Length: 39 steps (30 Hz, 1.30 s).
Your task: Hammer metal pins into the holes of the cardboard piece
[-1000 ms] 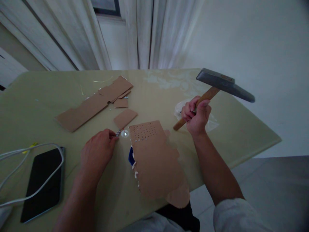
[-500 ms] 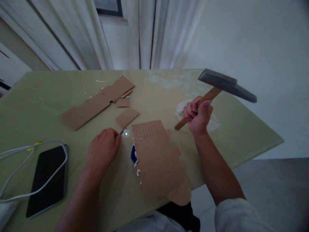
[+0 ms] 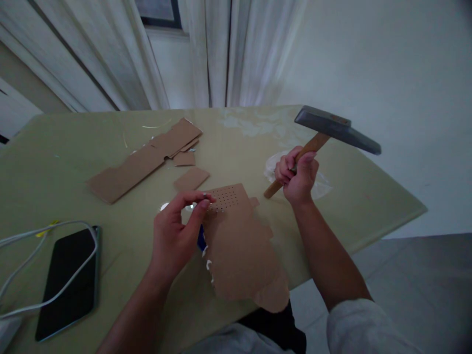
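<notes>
My right hand [image 3: 298,177] is wrapped round the wooden handle of a hammer [image 3: 337,129], its dark metal head raised above the table. My left hand [image 3: 180,221] pinches a small thin metal piece [image 3: 205,195], mostly hidden by the fingertips, over the left edge of a brown cardboard piece [image 3: 243,250]. Rows of small holes [image 3: 226,196] run across the cardboard's far end, with a few light specks along the nearest row. White shreds hang from its left edge. Something blue [image 3: 201,239] shows from beneath it.
Cardboard strips [image 3: 143,164] and a small cardboard square [image 3: 191,178] lie farther back. Crumpled clear plastic [image 3: 320,187] rests behind my right hand. A dark tablet or phone [image 3: 70,280] with a white cable [image 3: 83,268] across it is at left. Curtains and a wall stand behind the table.
My left hand has moved right from the tabletop to the cardboard's holed end, still pinching the small metal piece. My right hand keeps the hammer raised. The view has shifted slightly.
</notes>
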Available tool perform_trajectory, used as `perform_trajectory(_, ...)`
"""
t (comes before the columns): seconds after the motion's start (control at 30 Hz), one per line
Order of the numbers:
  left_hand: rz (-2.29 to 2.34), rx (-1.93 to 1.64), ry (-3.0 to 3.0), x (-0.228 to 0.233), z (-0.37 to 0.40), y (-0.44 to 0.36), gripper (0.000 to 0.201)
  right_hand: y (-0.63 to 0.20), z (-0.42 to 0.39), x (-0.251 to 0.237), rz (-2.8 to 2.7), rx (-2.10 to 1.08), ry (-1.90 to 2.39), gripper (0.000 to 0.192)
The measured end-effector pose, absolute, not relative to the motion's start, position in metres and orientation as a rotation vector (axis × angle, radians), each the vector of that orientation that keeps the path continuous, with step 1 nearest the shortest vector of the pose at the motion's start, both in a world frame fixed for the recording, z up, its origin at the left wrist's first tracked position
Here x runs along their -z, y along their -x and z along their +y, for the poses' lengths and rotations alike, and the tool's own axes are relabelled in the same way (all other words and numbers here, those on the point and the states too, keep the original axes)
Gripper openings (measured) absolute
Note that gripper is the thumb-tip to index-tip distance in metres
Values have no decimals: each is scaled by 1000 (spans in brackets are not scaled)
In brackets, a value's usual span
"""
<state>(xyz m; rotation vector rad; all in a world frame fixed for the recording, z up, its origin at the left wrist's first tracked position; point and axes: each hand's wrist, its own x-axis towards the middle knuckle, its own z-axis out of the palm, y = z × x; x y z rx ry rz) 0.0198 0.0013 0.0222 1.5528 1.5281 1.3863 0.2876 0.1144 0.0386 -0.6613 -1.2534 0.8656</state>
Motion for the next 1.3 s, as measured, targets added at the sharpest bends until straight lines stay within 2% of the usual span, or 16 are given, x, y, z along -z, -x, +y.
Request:
perform_trajectory(0.13, 1389, -1392, -1528, -23, -5, -29, 14, -287, 114, -39, -1245, -865, 658, 69)
perform_trajectory(0.37, 1573, -1247, -1680, -25, 0, -26, 20, -288, 114, -38, -1251, -887, 705, 73)
perform_trajectory(0.67, 1583, -1208, -1764, -19, 1, -30, 22, -287, 113, -39, -1264, -901, 671, 71)
perform_trajectory(1.3, 1533, -895, -1875, -47, 20, -28, 27, -289, 115, -34, -1226, -942, 672, 72)
